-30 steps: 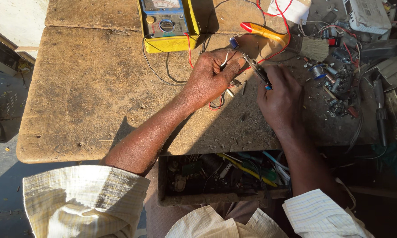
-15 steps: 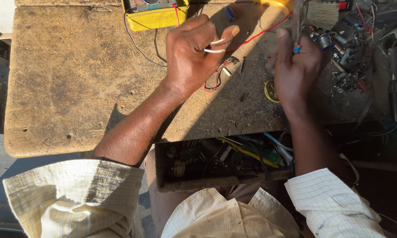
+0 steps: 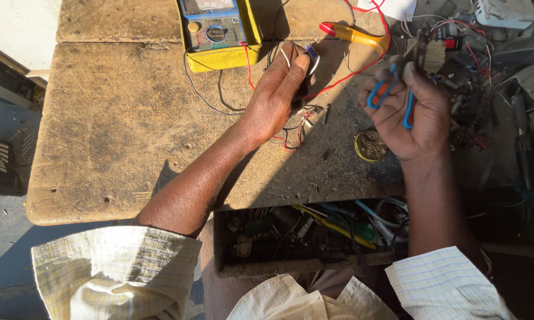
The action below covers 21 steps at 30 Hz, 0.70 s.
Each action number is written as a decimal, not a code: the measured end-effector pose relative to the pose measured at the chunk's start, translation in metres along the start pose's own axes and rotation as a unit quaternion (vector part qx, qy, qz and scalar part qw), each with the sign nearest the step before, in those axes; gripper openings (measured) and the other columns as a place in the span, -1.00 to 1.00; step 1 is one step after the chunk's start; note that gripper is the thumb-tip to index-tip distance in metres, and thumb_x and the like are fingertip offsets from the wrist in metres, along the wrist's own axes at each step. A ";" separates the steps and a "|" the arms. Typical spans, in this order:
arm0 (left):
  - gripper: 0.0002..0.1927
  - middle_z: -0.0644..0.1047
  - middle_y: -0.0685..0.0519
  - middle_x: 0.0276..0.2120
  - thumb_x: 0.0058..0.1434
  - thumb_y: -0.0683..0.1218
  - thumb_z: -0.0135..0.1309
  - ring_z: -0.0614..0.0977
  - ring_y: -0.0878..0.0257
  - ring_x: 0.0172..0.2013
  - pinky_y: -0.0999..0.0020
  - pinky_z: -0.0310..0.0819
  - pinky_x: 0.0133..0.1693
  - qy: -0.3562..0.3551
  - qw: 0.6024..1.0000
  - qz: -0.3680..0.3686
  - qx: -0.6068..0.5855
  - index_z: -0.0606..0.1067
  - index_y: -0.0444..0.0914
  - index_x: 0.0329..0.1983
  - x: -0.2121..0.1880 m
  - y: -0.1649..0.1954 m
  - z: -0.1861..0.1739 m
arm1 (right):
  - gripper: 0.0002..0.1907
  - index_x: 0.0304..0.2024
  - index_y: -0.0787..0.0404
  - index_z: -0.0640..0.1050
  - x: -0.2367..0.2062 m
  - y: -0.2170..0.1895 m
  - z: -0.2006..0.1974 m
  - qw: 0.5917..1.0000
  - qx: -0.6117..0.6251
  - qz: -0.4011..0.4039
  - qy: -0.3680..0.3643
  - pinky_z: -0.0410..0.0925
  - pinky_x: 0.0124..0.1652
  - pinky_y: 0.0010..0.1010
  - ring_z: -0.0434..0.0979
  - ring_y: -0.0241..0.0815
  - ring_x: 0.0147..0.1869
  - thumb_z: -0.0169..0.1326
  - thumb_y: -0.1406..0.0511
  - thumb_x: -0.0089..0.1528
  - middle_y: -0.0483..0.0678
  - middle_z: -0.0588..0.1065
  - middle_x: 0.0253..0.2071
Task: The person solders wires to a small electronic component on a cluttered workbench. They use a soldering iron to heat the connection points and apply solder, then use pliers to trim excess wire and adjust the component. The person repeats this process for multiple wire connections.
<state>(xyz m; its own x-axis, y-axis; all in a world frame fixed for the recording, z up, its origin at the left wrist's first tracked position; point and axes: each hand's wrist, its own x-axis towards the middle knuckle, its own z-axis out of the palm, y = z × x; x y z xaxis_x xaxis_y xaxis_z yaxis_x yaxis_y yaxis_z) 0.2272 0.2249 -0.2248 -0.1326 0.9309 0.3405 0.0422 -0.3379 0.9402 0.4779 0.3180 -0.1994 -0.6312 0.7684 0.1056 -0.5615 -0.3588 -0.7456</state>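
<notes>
Now your right hand [image 3: 418, 115] grips blue-handled pliers [image 3: 397, 98] upright, nose pointing away, while your left hand [image 3: 276, 95] pinches a small component [image 3: 312, 52].

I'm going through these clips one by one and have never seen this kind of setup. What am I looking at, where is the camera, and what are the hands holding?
There is no machine here: a person works with bare hands, and the one camera sits on their head, looking down. The left hand pinches a small component with wires above a worn wooden table. The right hand has its grip around a small tool with blue handles. On the table lie a yellow meter with red and black leads, a yellow tool with a red tip, a small round tin and a heap of electronic parts. Below the table's edge an open drawer holds more parts and tools.
</notes>
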 end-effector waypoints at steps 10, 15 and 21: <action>-0.79 0.41 -0.17 -0.16 0.49 -0.12 -0.07 0.59 -0.11 -0.12 -0.08 0.46 -0.18 -0.052 0.938 0.099 0.329 0.23 -0.30 0.04 -0.001 0.019 0.010 | -0.66 0.13 0.28 0.44 -0.013 0.033 0.017 0.842 -0.455 -0.291 -0.005 0.48 -0.02 -0.42 0.58 -0.27 -0.04 0.27 0.53 0.39 0.02 0.57 -0.06; -0.72 0.44 -0.18 -0.14 0.40 -0.10 0.05 0.59 -0.18 -0.08 -0.10 0.52 -0.15 -0.071 0.897 0.125 0.418 0.22 -0.30 -0.03 -0.009 0.023 0.014 | -0.63 0.10 0.32 0.40 -0.025 0.045 0.029 0.829 -0.472 -0.292 -0.068 0.51 -0.03 -0.45 0.58 -0.24 -0.03 0.27 0.57 0.35 0.13 0.57 0.05; -0.69 0.43 -0.17 -0.12 0.32 -0.13 0.13 0.59 -0.19 -0.05 -0.09 0.55 -0.17 -0.104 0.870 0.139 0.461 0.24 -0.27 -0.06 -0.013 0.028 0.014 | -0.71 0.06 0.35 0.42 -0.026 0.049 0.036 0.839 -0.469 -0.276 -0.019 0.58 0.02 -0.37 0.65 -0.20 0.04 0.22 0.60 0.38 0.07 0.56 0.02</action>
<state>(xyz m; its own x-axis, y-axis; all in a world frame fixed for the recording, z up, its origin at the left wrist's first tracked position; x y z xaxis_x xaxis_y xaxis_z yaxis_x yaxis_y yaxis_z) 0.2444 0.2051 -0.2029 0.1875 0.8680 0.4598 0.8331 -0.3885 0.3937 0.4479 0.2615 -0.2149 -0.4401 0.6573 0.6118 -0.1168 0.6336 -0.7648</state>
